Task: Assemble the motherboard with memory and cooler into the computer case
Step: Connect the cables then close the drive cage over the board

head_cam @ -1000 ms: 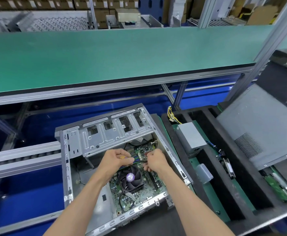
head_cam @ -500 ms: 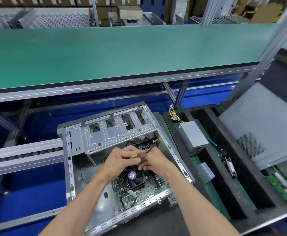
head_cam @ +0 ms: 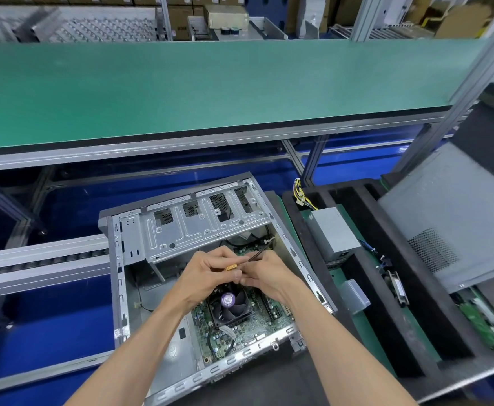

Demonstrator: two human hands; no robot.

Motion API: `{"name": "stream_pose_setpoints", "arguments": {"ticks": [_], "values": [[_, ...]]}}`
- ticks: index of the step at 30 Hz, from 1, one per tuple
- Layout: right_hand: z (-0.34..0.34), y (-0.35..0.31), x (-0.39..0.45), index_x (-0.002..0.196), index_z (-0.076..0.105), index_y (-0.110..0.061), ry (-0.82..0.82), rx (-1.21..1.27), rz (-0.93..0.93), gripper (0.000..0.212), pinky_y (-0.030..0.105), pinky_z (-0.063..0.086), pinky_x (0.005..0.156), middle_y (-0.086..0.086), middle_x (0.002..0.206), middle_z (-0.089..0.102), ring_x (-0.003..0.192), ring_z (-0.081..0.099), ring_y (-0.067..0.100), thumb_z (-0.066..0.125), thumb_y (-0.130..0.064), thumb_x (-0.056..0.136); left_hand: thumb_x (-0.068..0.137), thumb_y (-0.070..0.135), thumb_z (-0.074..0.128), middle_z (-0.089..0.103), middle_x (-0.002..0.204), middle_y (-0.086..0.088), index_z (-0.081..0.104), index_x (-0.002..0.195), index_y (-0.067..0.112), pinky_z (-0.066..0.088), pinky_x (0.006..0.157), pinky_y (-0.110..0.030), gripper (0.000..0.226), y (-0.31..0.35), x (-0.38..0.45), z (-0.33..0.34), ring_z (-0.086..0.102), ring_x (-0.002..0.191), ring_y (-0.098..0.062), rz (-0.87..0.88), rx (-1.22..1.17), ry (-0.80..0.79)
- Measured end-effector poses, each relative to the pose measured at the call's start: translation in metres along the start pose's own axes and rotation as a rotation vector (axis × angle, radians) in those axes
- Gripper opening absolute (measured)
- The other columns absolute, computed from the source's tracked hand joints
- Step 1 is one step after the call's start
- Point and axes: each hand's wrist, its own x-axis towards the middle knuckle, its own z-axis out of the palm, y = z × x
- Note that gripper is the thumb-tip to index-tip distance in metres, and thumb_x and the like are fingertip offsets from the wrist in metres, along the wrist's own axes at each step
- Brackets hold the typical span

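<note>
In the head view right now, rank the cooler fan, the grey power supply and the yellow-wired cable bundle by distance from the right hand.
1. Cooler fan, just below the right hand, inside the case.
2. Grey power supply, to its right, in the black tray.
3. Yellow-wired cable bundle, farthest, at the tray's far corner.

computer case (head_cam: 210,227) on black mat (head_cam: 269,382)

Bench: long green work surface (head_cam: 210,89) on an aluminium frame (head_cam: 181,148).
Floor: blue (head_cam: 49,326).
Left: roller conveyor track (head_cam: 40,259).
Rear: stacked cardboard boxes (head_cam: 178,16).
Light: bright, even, overhead.
</note>
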Motion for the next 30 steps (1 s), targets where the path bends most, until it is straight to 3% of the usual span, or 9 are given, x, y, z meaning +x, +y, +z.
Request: {"name": "stream_pose_setpoints", "arguments": {"ticks": [7, 10, 14, 16, 18, 21, 24, 27, 30], "values": [[0.001, -0.002, -0.003, 0.118, 0.058, 0.014, 0.045, -0.001, 0.035, 0.026, 0.028, 0.056, 0.063, 0.025, 0.088, 0.068, 0.067, 0.067, 0.025, 0.060, 0.001, 0.095, 0.075, 0.039, 0.086, 0.066, 0.097, -0.004, 0.077, 0.112, 0.022, 0.053, 0.095, -0.034, 0.042, -0.001, 0.001, -0.001, 0.065, 0.098, -0.019, -0.007, 0.033, 0.021], [0.000, 0.000, -0.003, 0.114, 0.055, 0.009, 0.142, -0.044, 0.062, 0.022, 0.029, 0.055, 0.056, 0.023, 0.078, 0.070, 0.062, 0.068, 0.027, 0.058, -0.007, 0.098, 0.073, 0.041, 0.086, 0.066, 0.092, 0.004, 0.077, 0.111, 0.022, 0.049, 0.088, -0.026, 0.044, 0.000, 0.000, 0.000, 0.063, 0.092, -0.012, -0.014, 0.012, 0.032], [-0.003, 0.006, -0.004, 0.084, 0.062, 0.001, 0.295, -0.456, 0.006, 0.033, 0.028, 0.048, 0.043, 0.015, 0.063, 0.069, 0.045, 0.062, 0.023, 0.063, -0.029, 0.097, 0.069, 0.046, 0.088, 0.069, 0.085, 0.003, 0.079, 0.107, 0.024, 0.049, 0.083, -0.025, 0.045, 0.000, -0.001, 0.002, 0.062, 0.084, -0.011, -0.011, 0.023, 0.052], [-0.003, 0.009, -0.004, 0.070, 0.058, -0.009, 0.434, -0.760, -0.120, 0.038, 0.034, 0.054, 0.052, 0.012, 0.067, 0.069, 0.053, 0.065, 0.028, 0.069, -0.038, 0.092, 0.066, 0.047, 0.089, 0.074, 0.084, 0.002, 0.080, 0.103, 0.024, 0.052, 0.082, -0.025, 0.044, 0.001, -0.001, 0.002, 0.066, 0.083, -0.011, -0.010, 0.032, 0.075], [0.000, 0.011, -0.005, 0.073, 0.055, -0.015, 0.533, -0.948, -0.288, 0.030, 0.040, 0.056, 0.065, 0.006, 0.078, 0.065, 0.069, 0.064, 0.025, 0.071, -0.033, 0.090, 0.064, 0.049, 0.090, 0.076, 0.083, -0.002, 0.081, 0.100, 0.027, 0.054, 0.079, -0.023, 0.043, 0.002, -0.002, 0.003, 0.070, 0.081, -0.012, -0.013, 0.063, 0.115], [0.004, 0.010, -0.007, 0.090, 0.064, -0.016, 0.421, -1.070, -0.457, 0.005, 0.038, 0.051, 0.075, 0.001, 0.094, 0.061, 0.088, 0.061, 0.023, 0.062, -0.013, 0.093, 0.061, 0.049, 0.090, 0.077, 0.081, -0.005, 0.081, 0.096, 0.029, 0.054, 0.073, -0.019, 0.041, 0.004, -0.001, 0.003, 0.072, 0.077, -0.012, -0.014, 0.076, 0.162], [0.009, 0.011, -0.010, 0.102, 0.067, -0.016, 0.289, -1.195, -0.490, 0.021, 0.033, 0.044, 0.071, 0.004, 0.096, 0.060, 0.092, 0.059, 0.028, 0.053, -0.006, 0.089, 0.064, 0.042, 0.090, 0.077, 0.084, -0.006, 0.082, 0.096, 0.027, 0.056, 0.076, -0.022, 0.037, 0.006, -0.002, 0.003, 0.074, 0.082, -0.018, -0.005, 0.059, 0.154], [0.011, 0.010, -0.013, 0.109, 0.067, -0.016, 0.218, -1.260, -0.482, 0.033, 0.033, 0.045, 0.071, -0.001, 0.092, 0.049, 0.092, 0.060, 0.031, 0.054, -0.007, 0.080, 0.067, 0.033, 0.089, 0.078, 0.089, -0.007, 0.081, 0.097, 0.026, 0.057, 0.079, -0.026, 0.031, 0.007, -0.003, 0.003, 0.074, 0.086, -0.021, -0.025, 0.048, 0.185], [0.013, 0.010, -0.015, 0.104, 0.067, -0.014, 0.211, -1.279, -0.483, 0.022, 0.038, 0.053, 0.079, 0.002, 0.098, 0.056, 0.094, 0.061, 0.032, 0.061, -0.023, 0.085, 0.071, 0.023, 0.086, 0.077, 0.092, -0.006, 0.081, 0.098, 0.025, 0.056, 0.080, -0.024, 0.028, 0.009, -0.003, 0.006, 0.073, 0.089, -0.018, -0.036, 0.019, 0.193]]}}
